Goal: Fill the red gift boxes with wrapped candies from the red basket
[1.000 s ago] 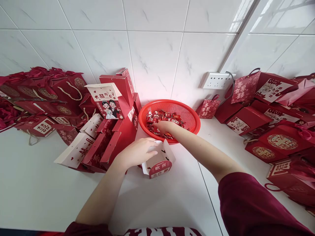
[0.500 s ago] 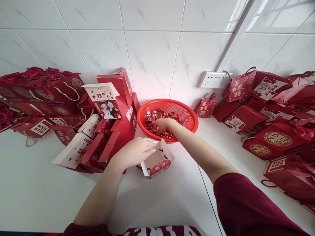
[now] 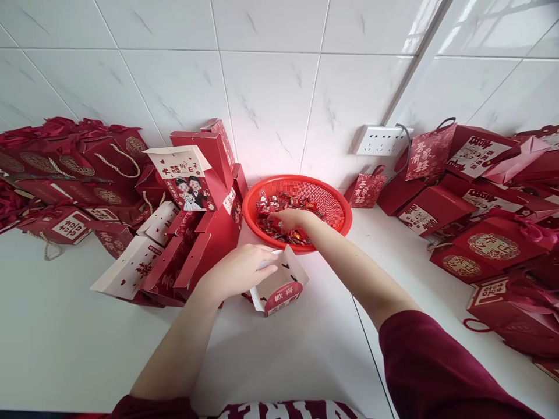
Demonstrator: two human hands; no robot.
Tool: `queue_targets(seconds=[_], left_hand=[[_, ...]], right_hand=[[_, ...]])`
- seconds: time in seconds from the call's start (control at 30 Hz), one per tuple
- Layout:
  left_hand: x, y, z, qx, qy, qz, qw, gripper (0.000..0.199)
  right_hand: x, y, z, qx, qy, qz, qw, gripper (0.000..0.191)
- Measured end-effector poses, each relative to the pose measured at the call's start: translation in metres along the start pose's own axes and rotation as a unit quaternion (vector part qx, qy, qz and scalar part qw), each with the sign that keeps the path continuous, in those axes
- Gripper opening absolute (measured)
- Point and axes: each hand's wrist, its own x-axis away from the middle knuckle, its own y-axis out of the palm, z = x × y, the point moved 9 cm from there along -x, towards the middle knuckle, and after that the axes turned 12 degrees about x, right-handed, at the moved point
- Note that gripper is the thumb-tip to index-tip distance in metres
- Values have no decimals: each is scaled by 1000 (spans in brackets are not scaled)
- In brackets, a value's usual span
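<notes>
My left hand point(image 3: 244, 269) holds the back left side of an open box point(image 3: 282, 288), thumb over its edge and the other fingers behind it. The box is white inside and has a red front flap; it rests on the white table. My right hand point(image 3: 288, 221) reaches down into a red plastic basket point(image 3: 334, 206) just behind the box. Small red-wrapped candies point(image 3: 297, 235) lie in the basket around its fingers. The fingertips are among the wrappers, so whether they grip one cannot be seen.
Open red boxes point(image 3: 192, 250) stand left of the basket, with red gift bags point(image 3: 109, 160) farther left. Many closed red gift boxes point(image 3: 493, 244) are piled on the right. A small red bag point(image 3: 367, 189) and a power strip point(image 3: 381, 141) are by the tiled wall.
</notes>
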Motion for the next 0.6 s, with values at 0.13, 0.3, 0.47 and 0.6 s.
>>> queue_targets(seconds=[0.13, 0.3, 0.47, 0.6], left_hand=[[0, 0, -1, -4, -1, -4, 1000, 40], [3, -12, 7, 18, 12, 47, 999, 34], [8, -40, 12, 97, 25, 190, 977, 23], [10, -54, 3, 131, 1, 271, 954, 22]], right_hand=[[3, -4, -1, -21, 20, 14, 999, 83], [31, -29, 1, -69, 55, 107, 990, 69], [89, -55, -7, -256, -6, 287, 923, 35], [121, -59, -26, -565, -151, 322, 745, 16]])
